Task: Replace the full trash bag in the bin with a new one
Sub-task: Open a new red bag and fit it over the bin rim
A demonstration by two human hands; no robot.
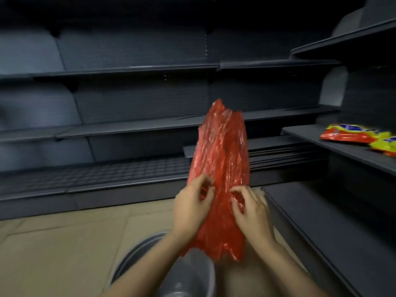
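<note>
Above the grey bin point(137, 260), held upright between both hands: one red plastic bag point(220, 168), thin, crumpled, still flat and unopened. My left hand point(190, 209) pinches its left edge with fingertips closed on the film; my right hand point(250, 209) pinches the right edge likewise, fingers curled into the folds. Bin below looks empty, as far as I can tell. Background: dark shelving point(128, 129), snack packets point(360, 138) on the right-hand shelf. Risks, by my judgement: layers cling and refuse to part; thin film tears if I pull hard; bag slips and misses the rim.
</note>
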